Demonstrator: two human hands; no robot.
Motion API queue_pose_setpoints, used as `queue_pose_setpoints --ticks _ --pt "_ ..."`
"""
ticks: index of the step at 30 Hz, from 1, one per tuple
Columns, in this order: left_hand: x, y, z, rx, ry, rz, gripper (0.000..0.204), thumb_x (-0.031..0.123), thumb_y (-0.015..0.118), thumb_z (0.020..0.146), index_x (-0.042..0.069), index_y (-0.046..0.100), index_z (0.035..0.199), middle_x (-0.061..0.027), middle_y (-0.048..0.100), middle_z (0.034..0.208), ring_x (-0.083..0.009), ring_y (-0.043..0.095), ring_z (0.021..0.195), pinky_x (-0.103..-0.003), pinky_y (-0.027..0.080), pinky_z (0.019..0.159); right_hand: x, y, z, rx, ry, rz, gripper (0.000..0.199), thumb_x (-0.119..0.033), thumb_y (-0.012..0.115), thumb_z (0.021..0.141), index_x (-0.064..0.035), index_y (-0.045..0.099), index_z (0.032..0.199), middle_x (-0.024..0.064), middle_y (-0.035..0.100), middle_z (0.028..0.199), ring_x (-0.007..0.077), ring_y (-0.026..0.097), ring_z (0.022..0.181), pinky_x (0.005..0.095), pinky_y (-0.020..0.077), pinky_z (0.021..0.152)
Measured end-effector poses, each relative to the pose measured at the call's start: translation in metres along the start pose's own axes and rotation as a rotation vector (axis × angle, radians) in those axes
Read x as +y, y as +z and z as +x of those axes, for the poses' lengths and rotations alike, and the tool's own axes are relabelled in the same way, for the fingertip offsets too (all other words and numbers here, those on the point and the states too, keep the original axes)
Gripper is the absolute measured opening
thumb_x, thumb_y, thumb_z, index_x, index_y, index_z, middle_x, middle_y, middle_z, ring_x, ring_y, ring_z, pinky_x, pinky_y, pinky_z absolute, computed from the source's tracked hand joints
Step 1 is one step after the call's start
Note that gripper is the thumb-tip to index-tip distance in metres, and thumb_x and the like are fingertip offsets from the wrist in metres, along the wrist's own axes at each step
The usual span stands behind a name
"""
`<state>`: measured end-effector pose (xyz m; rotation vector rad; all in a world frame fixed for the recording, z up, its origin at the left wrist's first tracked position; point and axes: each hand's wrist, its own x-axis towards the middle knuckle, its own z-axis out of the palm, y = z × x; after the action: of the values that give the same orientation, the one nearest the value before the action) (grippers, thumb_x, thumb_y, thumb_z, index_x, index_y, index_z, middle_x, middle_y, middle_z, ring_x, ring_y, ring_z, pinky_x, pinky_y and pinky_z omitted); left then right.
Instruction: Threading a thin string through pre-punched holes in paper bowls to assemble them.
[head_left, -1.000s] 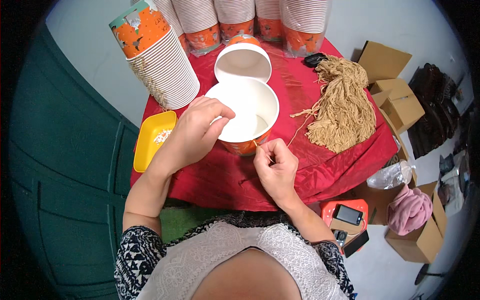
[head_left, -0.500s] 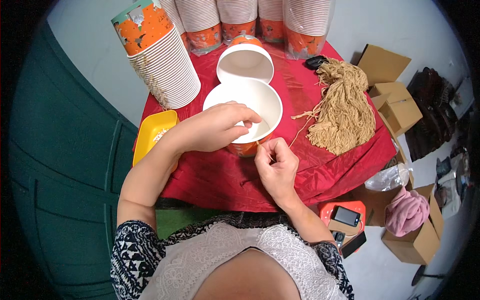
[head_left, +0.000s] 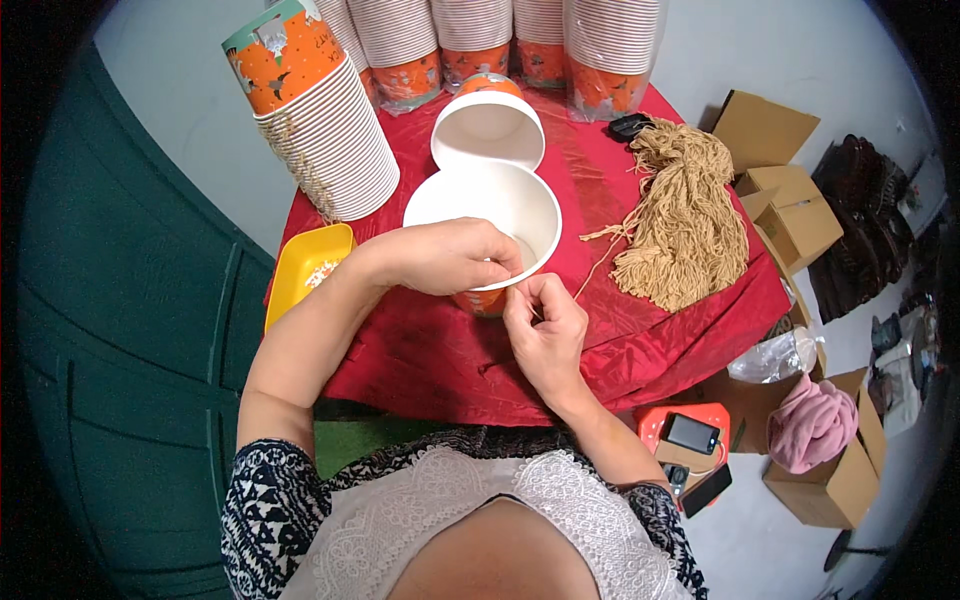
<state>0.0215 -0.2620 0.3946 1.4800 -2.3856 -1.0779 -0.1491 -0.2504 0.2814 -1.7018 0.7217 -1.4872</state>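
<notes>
At the desk's (head_left: 420, 350) near edge, my left hand (head_left: 450, 258) grips the paper cup's (head_left: 490, 205) rim; my right hand (head_left: 545, 325) pinches tan string (head_left: 592, 278). I'd keep the cup steady and the string taut.

Two loose white paper cups (head_left: 490, 205) on the red cloth, five tall cup stacks (head_left: 330, 130) behind, one yellow plastic tray (head_left: 300, 265), three brown cardboard boxes (head_left: 790, 205).
</notes>
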Motion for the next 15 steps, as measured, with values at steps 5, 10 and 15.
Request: queue_pose_setpoints --ticks 5,10,15 --pt "0.001 0.006 -0.001 0.114 -0.015 -0.038 0.017 0.012 0.058 0.088 -0.003 0.063 0.09 -0.0118 0.066 0.079 -0.0178 0.061 0.076 -0.032 0.049 0.072 0.001 -0.001 -0.001 0.008 -0.019 -0.004 0.011 0.004 0.066 0.083 0.0017 0.055 0.081 0.0109 0.056 0.066 0.0145 0.055 0.058 0.0298 0.0456 0.055" --pt "0.001 0.016 -0.003 0.26 -0.009 -0.041 0.016 0.011 0.057 0.085 -0.004 0.063 0.084 -0.0152 0.064 0.073 -0.0202 0.062 0.069 -0.035 0.05 0.065 0.003 -0.013 -0.001 -0.039 0.117 0.098 0.014 -0.005 0.056 0.095 0.0024 0.055 0.083 0.0071 0.054 0.066 0.011 0.051 0.061 0.0287 0.0434 0.056" --pt "0.007 0.02 -0.009 0.401 -0.054 -0.013 0.019 0.014 0.055 0.087 -0.004 0.061 0.081 -0.0179 0.064 0.073 -0.026 0.063 0.068 -0.039 0.049 0.065 0.0 -0.024 0.009 -0.148 0.298 0.225 0.033 -0.021 0.048 0.103 -0.0013 0.056 0.079 -0.0015 0.048 0.064 0.0066 0.042 0.058 0.0259 0.0353 0.052"
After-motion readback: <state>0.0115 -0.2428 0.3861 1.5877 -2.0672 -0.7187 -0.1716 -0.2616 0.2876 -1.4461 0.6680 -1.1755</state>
